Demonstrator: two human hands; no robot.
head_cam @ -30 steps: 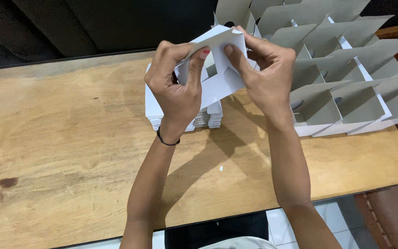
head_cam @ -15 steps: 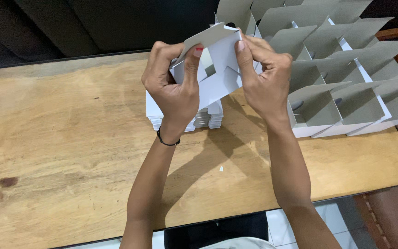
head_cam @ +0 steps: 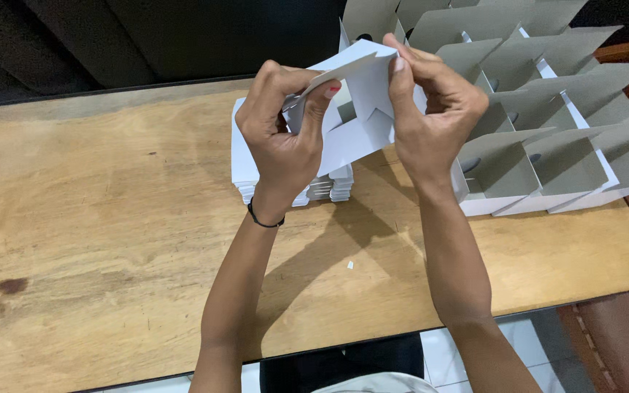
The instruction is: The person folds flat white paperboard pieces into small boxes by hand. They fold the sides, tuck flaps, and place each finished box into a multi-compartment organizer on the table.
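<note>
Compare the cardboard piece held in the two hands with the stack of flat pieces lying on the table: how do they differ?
The held cardboard piece is a single sheet, lifted off the table and partly folded between the left hand and right hand. The stack of flat pieces is many sheets, lying unfolded on the wooden table, with no hand on it. The held piece shows cut flaps; the stack shows only its top face and edges. Both are pale grey-white card.

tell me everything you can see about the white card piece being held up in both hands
The white card piece looks like thin, flat-cut paperboard, partly folded, with angled flaps and a notched cut near its middle. It is held in the air above the wooden table, tilted, in front of the stack of flat white blanks. The left hand pinches its left side, thumb on top; the right hand grips its upper right edge. Nothing else touches it.
</note>
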